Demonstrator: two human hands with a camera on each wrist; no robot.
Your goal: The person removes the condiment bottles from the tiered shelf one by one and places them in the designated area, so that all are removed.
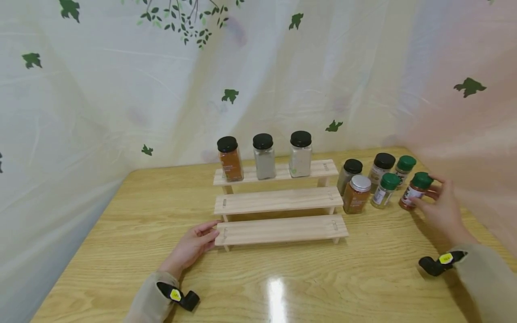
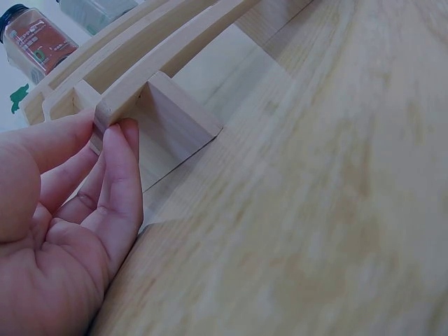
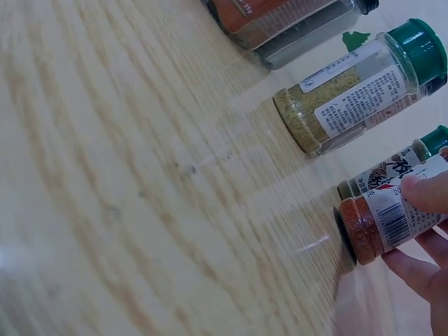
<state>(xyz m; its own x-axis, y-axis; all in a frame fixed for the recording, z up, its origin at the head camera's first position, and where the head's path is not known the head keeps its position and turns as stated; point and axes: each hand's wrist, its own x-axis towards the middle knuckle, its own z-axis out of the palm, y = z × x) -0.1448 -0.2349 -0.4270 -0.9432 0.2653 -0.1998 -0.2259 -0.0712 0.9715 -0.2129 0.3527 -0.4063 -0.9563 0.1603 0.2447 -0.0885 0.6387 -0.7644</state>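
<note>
Wooden table (image 1: pixel 363 269): right fingers (image 3: pixel 414 271) grip green-capped, red-filled jar (image 1: pixel 414 193); left fingers (image 2: pixel 122 175) pinch pale rack (image 1: pixel 278 201).

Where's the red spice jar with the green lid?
In the head view, the red spice jar is well right of the wooden rack, in the right hand, with another green-lidded jar just to its left.

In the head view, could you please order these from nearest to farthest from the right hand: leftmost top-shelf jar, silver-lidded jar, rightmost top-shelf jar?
From the right hand:
1. Silver-lidded jar: on the table, just right of the rack.
2. Rightmost top-shelf jar: right of the shelf's middle.
3. Leftmost top-shelf jar: near the shelf's left end.
</note>
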